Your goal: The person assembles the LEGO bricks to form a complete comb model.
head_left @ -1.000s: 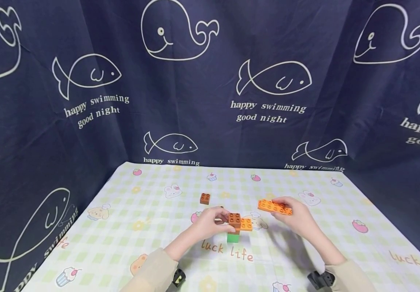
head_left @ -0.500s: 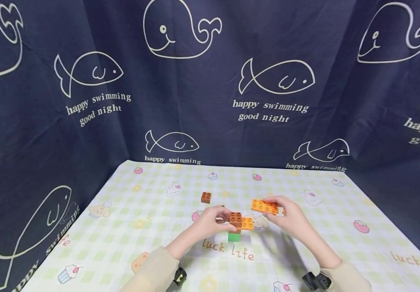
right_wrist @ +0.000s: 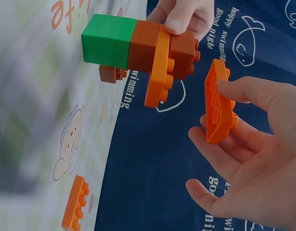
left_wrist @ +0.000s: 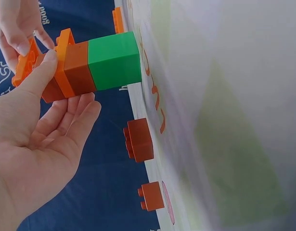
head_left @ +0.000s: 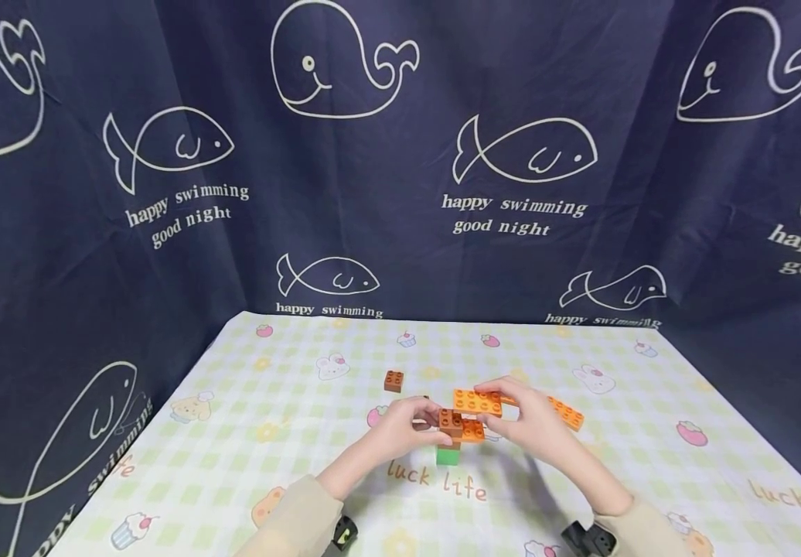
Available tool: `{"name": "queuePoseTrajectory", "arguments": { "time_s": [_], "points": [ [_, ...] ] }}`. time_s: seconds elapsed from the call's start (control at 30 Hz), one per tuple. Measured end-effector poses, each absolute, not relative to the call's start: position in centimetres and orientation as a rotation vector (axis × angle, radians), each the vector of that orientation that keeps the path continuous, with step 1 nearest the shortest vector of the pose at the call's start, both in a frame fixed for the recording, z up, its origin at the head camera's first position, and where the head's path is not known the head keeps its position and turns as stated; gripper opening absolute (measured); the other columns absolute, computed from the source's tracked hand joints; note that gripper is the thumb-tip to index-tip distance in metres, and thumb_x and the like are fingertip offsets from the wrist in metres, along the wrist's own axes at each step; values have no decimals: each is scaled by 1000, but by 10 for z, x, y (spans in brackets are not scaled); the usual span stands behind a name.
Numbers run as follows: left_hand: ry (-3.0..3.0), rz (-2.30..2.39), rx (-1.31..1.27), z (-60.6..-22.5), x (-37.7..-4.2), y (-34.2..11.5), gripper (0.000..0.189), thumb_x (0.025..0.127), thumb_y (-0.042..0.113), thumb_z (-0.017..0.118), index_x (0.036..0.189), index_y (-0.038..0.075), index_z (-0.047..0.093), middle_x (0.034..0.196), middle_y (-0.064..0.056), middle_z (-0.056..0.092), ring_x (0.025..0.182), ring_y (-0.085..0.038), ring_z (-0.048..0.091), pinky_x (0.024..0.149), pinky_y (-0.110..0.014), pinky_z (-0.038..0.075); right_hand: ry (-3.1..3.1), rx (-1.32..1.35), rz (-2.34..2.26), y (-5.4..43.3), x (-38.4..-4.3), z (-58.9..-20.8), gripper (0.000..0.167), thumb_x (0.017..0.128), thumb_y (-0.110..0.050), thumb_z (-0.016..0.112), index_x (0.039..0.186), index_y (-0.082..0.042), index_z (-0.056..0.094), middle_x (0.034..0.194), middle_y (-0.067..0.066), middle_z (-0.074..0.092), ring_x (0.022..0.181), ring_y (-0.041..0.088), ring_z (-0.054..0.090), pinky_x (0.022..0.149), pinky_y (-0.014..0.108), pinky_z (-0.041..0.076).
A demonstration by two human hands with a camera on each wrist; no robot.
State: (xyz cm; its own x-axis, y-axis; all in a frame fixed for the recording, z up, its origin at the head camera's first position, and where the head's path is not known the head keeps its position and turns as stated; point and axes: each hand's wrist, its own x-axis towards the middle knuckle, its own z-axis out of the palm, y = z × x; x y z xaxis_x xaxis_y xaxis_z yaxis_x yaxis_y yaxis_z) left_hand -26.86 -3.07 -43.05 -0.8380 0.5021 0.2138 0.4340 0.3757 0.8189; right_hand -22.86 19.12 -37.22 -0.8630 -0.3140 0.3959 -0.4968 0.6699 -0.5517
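Note:
Near the middle of the table stands a stack of toy building bricks: a green brick (head_left: 448,456) at the bottom, a brown brick (left_wrist: 79,69) on it, an orange plate brick (right_wrist: 159,67) jutting sideways, and another brown brick (head_left: 450,418) on top. My left hand (head_left: 403,430) grips the upper part of this stack between thumb and fingers. With thumb and fingertips, my right hand (head_left: 531,418) pinches a second orange plate brick (right_wrist: 219,101), studs up. In the right wrist view a gap shows between that plate and the stack's top studs.
A loose brown brick (head_left: 393,381) lies farther back, left of the stack. Another brown brick (left_wrist: 140,139) is mostly hidden behind my left hand in the head view. Beyond my right hand lies a further orange plate brick (head_left: 566,413) on the checked tablecloth (head_left: 219,433).
My right hand has carried its orange plate brick leftward to just above the stack, uncovering the orange plate brick on the table. The left hand keeps its hold in place.

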Motion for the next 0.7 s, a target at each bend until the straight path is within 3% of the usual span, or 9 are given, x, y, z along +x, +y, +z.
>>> {"name": "queuePoseTrajectory", "arguments": {
  "time_s": [0.43, 0.7],
  "points": [
    [2519, 1509, 856, -431, -268, -30, 33, 76, 26, 78, 101, 8, 67, 89, 3, 65, 89, -15, 65, 83, -15, 53, -2608, 730, 1011, 184, -233, -381, 32, 79, -17, 74, 110, -14, 66, 109, -1, 67, 104, 26, 62, 93, 52, 48],
    [2524, 1506, 841, -431, -269, -30, 36, 76, 27, 78, 103, 7, 66, 90, 3, 66, 88, -8, 64, 84, -18, 54, -2627, 738, 1030, 181, -233, -383, 32, 79, -19, 74, 110, -16, 65, 109, -1, 67, 104, 26, 61, 93, 53, 47]
  ]
}}
